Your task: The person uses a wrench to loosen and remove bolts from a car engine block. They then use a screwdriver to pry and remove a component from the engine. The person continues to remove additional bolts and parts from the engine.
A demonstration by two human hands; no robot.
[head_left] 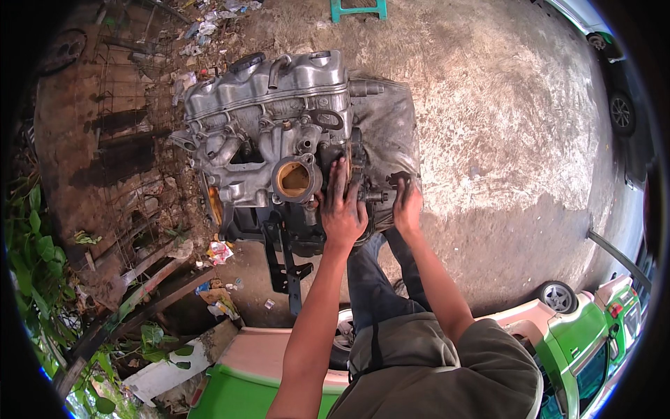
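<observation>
A grey metal car engine [237, 105] sits in front of me, its ribbed valve cover along the far side. On its near side is the intake manifold [241, 185], with a round throttle opening [294, 179] that is brownish inside. My left hand [342, 213] lies on the engine just right of that opening, fingers stretched out and blackened with grease. To its right, my right hand [408, 208] pinches a small dark metal part [399, 179] above a wrinkled grey cover [387, 133]. The exact kind of this part cannot be made out.
A black metal bracket [279, 262] juts out below the engine. Scrap wood and litter [153, 265] lie at the left, beside leafy plants [42, 244]. A green stool [358, 10] stands at the far edge. Behind me is a green and pink car [572, 342].
</observation>
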